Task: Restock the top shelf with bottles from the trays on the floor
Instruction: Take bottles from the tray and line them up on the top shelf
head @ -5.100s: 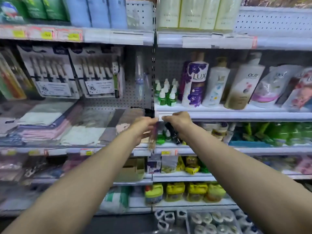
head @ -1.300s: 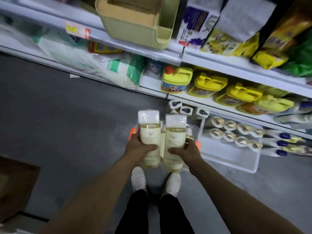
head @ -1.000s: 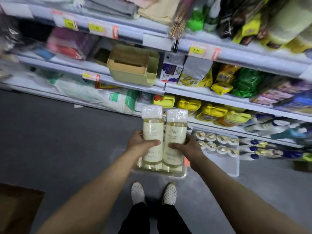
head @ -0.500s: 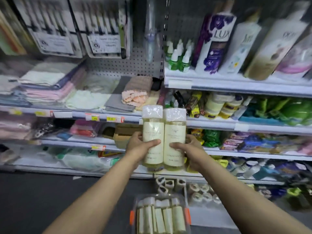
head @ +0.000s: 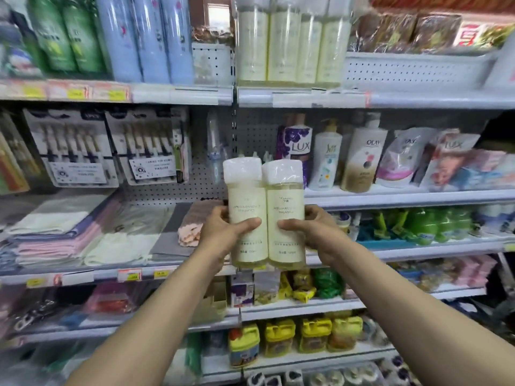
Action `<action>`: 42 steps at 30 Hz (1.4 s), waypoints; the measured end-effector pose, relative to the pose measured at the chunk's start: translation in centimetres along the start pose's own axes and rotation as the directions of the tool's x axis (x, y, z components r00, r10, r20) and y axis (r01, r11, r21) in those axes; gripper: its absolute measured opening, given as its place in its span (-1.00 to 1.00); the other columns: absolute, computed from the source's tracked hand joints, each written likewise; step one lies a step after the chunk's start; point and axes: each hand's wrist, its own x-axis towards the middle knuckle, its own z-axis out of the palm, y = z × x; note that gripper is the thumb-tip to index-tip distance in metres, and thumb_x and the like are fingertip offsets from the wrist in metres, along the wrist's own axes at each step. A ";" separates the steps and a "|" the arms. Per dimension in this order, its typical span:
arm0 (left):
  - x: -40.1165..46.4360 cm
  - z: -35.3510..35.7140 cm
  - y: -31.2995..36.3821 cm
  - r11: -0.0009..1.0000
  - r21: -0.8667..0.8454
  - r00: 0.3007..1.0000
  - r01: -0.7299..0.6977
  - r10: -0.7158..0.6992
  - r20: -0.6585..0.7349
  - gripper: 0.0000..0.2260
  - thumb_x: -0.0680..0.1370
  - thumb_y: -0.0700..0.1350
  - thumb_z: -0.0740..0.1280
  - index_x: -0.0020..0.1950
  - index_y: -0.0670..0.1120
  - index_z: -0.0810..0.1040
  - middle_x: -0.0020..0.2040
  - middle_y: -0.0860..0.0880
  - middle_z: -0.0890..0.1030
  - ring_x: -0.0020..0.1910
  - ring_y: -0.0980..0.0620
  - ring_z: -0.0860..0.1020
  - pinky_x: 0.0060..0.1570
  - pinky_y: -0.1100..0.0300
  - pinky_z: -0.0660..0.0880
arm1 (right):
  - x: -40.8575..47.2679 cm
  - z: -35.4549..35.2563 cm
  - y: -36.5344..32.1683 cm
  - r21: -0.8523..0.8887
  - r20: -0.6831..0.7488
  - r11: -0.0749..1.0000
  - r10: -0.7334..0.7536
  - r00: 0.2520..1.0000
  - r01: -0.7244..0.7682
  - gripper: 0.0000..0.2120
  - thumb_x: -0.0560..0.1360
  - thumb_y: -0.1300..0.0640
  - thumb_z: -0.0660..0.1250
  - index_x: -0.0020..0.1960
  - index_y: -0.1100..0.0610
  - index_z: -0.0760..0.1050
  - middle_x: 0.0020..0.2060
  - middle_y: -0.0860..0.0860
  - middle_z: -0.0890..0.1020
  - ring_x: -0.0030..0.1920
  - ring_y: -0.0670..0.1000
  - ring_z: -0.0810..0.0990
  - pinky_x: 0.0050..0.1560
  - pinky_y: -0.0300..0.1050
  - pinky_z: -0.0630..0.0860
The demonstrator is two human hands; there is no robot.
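Left hand (head: 223,232) and right hand (head: 312,232), fingers curled, each grip a pale-yellow plastic-wrapped bottle (head: 248,215) (head: 285,215) below the partly stocked white top shelf (head: 306,97); placement remains.

Even, fairly bright store light; edges bend and blur, lower shelves dimmer, centre sharp.

Top shelf (head: 306,97) — pale yellow bottles (head: 289,43) stand beside blue bottles (head: 145,37).
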 end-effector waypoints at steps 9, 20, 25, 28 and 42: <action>2.0 4.8 8.5 0.991 -0.008 0.991 -0.132 0.132 -0.016 -0.44 0.34 -0.11 0.63 0.24 -0.10 0.46 0.06 0.00 0.63 -0.07 0.08 0.63 -0.21 0.18 0.54 | 0.5 -5.1 -9.1 -0.005 0.016 0.990 -0.139 0.990 0.139 -0.46 0.29 0.19 0.64 0.20 0.10 0.50 -0.02 0.00 0.73 -0.05 -0.01 0.72 -0.19 -0.07 0.61; 6.2 12.8 18.5 0.946 0.074 0.945 -0.317 0.322 -0.065 -0.42 0.27 0.03 0.66 0.19 -0.04 0.53 0.04 0.00 0.68 -0.06 0.02 0.68 -0.08 0.05 0.63 | 5.1 -13.1 -19.2 -0.032 0.043 0.953 -0.299 0.953 0.300 -0.59 0.29 0.21 0.63 0.07 0.10 0.56 -0.13 0.00 0.76 -0.15 0.00 0.75 -0.11 -0.01 0.66; 7.6 16.7 22.0 0.925 0.038 0.920 -0.379 0.381 -0.093 -0.42 0.28 0.00 0.66 0.21 -0.07 0.52 0.02 0.01 0.68 -0.10 0.06 0.67 -0.19 0.16 0.60 | 7.5 -16.7 -22.7 0.011 0.056 0.942 -0.335 0.940 0.335 -0.65 0.31 0.25 0.61 0.01 0.13 0.55 -0.20 0.02 0.75 -0.27 -0.03 0.74 -0.38 -0.19 0.58; 8.4 19.1 24.0 0.912 0.040 0.905 -0.409 0.411 -0.114 -0.45 0.31 0.00 0.64 0.20 -0.07 0.49 -0.01 0.04 0.65 -0.14 0.13 0.63 -0.33 0.26 0.50 | 8.9 -18.7 -24.5 -0.008 0.057 0.932 -0.362 0.930 0.363 -0.60 0.29 0.21 0.62 0.06 0.13 0.55 -0.10 0.05 0.75 -0.17 0.00 0.75 -0.28 -0.11 0.61; 13.7 24.2 30.3 0.881 0.057 0.866 -0.470 0.472 -0.162 -0.45 0.32 0.00 0.64 0.21 -0.05 0.49 0.05 0.01 0.65 -0.05 0.02 0.65 -0.16 0.11 0.57 | 15.3 -22.7 -31.3 -0.001 0.078 0.893 -0.449 0.890 0.451 -0.50 0.29 0.22 0.62 0.16 0.14 0.52 0.01 0.03 0.72 -0.08 -0.02 0.71 -0.29 -0.12 0.53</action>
